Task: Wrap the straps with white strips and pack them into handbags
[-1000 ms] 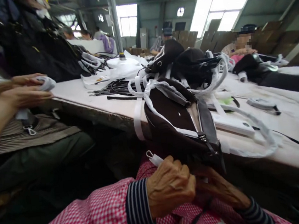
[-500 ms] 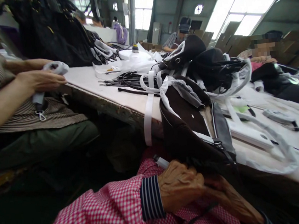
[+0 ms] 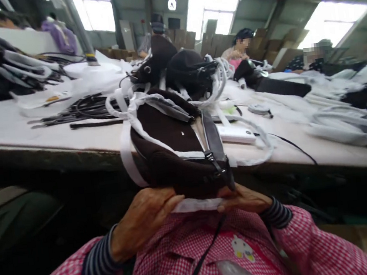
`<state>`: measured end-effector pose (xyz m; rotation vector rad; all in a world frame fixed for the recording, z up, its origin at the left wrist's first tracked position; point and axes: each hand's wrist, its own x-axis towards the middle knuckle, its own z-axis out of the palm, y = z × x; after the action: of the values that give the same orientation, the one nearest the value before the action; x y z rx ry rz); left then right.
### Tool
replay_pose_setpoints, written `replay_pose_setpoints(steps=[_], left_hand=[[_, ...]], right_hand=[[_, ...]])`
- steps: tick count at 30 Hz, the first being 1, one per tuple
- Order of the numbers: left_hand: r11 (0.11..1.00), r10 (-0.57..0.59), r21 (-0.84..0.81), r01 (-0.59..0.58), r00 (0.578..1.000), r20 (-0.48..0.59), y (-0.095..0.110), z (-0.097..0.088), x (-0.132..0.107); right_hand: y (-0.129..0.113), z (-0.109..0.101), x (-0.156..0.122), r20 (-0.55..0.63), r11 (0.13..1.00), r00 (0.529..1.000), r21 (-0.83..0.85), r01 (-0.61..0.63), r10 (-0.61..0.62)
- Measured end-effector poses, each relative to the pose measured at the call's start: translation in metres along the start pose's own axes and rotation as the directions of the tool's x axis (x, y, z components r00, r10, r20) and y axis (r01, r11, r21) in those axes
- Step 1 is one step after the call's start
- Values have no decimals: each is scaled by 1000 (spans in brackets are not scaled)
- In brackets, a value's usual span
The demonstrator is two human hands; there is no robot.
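A short white-wrapped strap (image 3: 199,205) stretches level in front of my apron, just below the table edge. My left hand (image 3: 143,220) pinches its left end, and my right hand (image 3: 245,197) grips the other end between thumb and fingers. Right behind the hands, a dark brown bag (image 3: 169,156) hangs partly over the table edge, its zipper and black buckle strap facing me. White wrapping covers the bag's long handle (image 3: 147,134). A flat white band (image 3: 128,156) loops down beside the bag on the left. The bag partly hides my right fingers.
On the table (image 3: 98,142) lie a bundle of black straps (image 3: 82,109), a white box-like object (image 3: 237,135) and a coiled wrapped strap (image 3: 259,110). More dark bags (image 3: 189,69) are heaped behind. Other people (image 3: 242,44) sit across the table.
The view has swung right. My hands were close together and have moved apart, with the white-wrapped strap now showing between them. The neighbour's hands have left the view.
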<state>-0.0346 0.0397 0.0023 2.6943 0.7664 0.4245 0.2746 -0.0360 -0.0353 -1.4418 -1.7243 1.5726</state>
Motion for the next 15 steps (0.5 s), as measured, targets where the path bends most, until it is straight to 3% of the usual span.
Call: replay_pose_setpoints(steps=[3, 6, 8, 11, 15], left_hand=[[996, 75, 63, -67, 986, -149, -10, 6, -7], [999, 24, -21, -30, 969, -245, -5, 11, -10], [981, -104, -182, 64, 969, -223, 2, 10, -9], [887, -316, -396, 238, 938, -144, 10, 6, -7], [778, -476, -509, 369, 874, -93, 12, 8, -9]], right_hand=[[16, -3, 3, 13, 981, 1000, 193, 5, -8], [25, -6, 3, 67, 970, 996, 241, 36, -54], [29, -10, -1, 89, 968, 994, 248, 41, -65], [37, -15, -11, 86, 967, 995, 252, 30, -54], [56, -19, -18, 65, 962, 997, 273, 25, -44]])
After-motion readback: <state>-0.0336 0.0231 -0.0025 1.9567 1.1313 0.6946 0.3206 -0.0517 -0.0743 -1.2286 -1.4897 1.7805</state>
